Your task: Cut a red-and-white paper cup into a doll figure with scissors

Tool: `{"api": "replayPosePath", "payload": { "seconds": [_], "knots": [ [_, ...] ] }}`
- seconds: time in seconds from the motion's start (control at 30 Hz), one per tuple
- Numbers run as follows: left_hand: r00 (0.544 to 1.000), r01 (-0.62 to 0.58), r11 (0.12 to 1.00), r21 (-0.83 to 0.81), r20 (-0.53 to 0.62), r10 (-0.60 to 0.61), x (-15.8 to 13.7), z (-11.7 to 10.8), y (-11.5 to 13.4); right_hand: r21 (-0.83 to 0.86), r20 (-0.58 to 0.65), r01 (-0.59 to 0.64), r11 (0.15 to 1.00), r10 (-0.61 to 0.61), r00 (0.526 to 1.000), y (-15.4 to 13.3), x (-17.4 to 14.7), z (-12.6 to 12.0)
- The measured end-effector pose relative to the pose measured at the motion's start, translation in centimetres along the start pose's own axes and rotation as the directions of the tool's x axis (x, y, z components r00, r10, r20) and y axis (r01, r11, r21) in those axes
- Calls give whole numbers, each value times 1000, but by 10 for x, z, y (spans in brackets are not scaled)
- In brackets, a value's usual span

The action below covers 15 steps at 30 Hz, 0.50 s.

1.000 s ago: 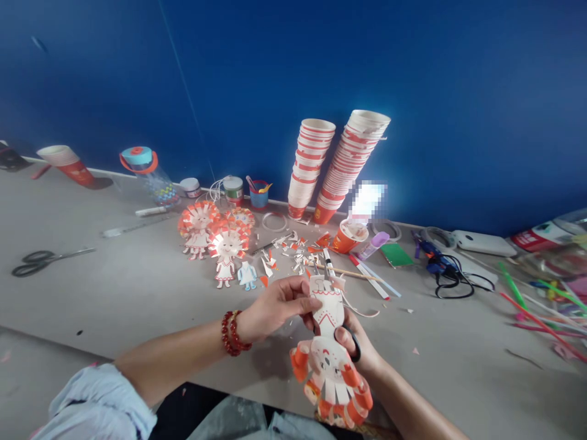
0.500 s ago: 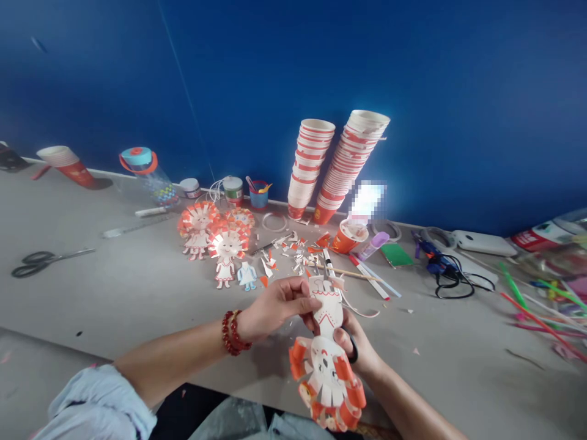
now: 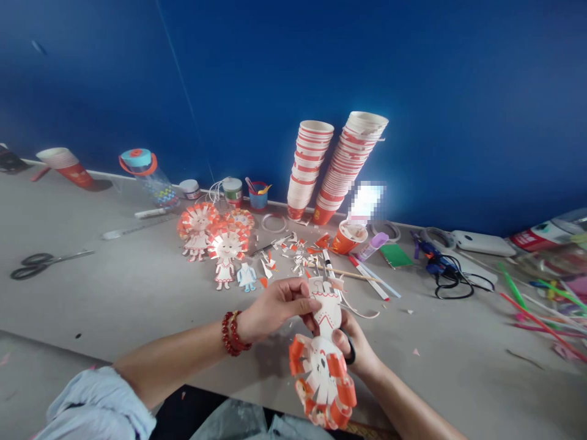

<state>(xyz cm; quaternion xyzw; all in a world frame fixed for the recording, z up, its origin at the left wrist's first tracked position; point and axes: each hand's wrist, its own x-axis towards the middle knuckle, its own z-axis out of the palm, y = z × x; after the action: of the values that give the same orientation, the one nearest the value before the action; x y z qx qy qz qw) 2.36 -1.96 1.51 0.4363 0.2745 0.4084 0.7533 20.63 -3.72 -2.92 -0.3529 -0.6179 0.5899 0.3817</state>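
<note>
My left hand point(image 3: 284, 304) pinches the dress part of a paper-cup doll point(image 3: 326, 315) from the left, thumb on its front. The doll has a drawn face and a fringe of curled orange-and-white strips, which hangs toward me. In my right hand point(image 3: 360, 348) is a pair of scissors, its black handle loop point(image 3: 351, 351) round the thumb. Most of the blades are hidden behind the paper; a tip seems to show near the doll's top edge. Finished-looking paper dolls point(image 3: 225, 250) and a small blue paper dress point(image 3: 247, 277) lie beyond my left hand.
Paper scraps point(image 3: 298, 250) litter the table before two tall paper-cup stacks point(image 3: 302, 177). A second pair of scissors point(image 3: 46, 261) lies at left. Pens point(image 3: 369, 278), a glue gun point(image 3: 433, 253) with a black cord and colourful pipe cleaners point(image 3: 541, 311) are at right.
The doll's curled fringe has swung slightly to the left, and my right hand with the scissors has shifted a little left. My left hand keeps its pinch.
</note>
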Motion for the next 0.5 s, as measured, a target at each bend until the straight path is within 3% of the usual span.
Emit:
{"api": "replayPosePath", "payload": {
  "seconds": [0.5],
  "knots": [
    [1000,13,1000,14,-19,-13,1,1,5,24,15,23,999,-23,1000,-8,4,5]
  ]
}}
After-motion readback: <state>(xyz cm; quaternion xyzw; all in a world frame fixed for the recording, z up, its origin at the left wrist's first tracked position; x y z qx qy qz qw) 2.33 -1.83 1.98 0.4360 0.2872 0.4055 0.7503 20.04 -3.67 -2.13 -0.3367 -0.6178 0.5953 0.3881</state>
